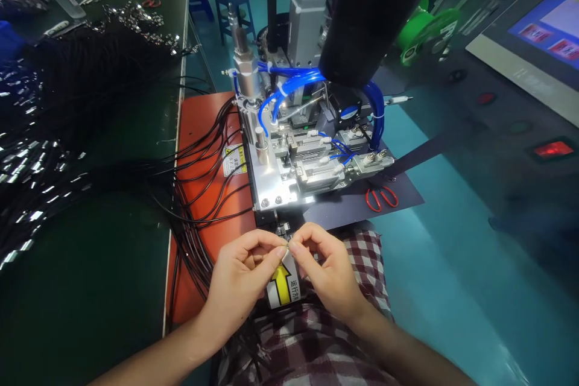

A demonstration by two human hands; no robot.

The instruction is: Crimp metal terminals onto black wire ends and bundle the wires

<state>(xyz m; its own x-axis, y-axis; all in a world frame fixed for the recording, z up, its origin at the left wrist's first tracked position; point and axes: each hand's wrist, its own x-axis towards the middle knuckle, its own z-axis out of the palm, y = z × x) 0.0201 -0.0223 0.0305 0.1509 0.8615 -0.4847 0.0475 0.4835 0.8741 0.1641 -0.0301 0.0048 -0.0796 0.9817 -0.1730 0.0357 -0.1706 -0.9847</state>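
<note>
My left hand [246, 271] and my right hand [323, 262] meet fingertip to fingertip in front of my lap, thumbs and forefingers pinched. Whatever lies between the fingertips is too small to make out. Just beneath them is a white label with a yellow arrow [283, 285]. Beyond my hands stands a metal machine [269, 181] with clamps and blue air tubes [301, 79]. Black cables [205, 184] run from its left edge across an orange-red board [199, 114].
Left, a dark table [90, 289] bears heaps of black cables with shiny metal ends [22, 193]. Red-handled scissors [381, 199] lie right of the machine. A control screen [549, 30] stands at the upper right, near a green spool [423, 30]. A dark cylinder [362, 24] hangs above the machine.
</note>
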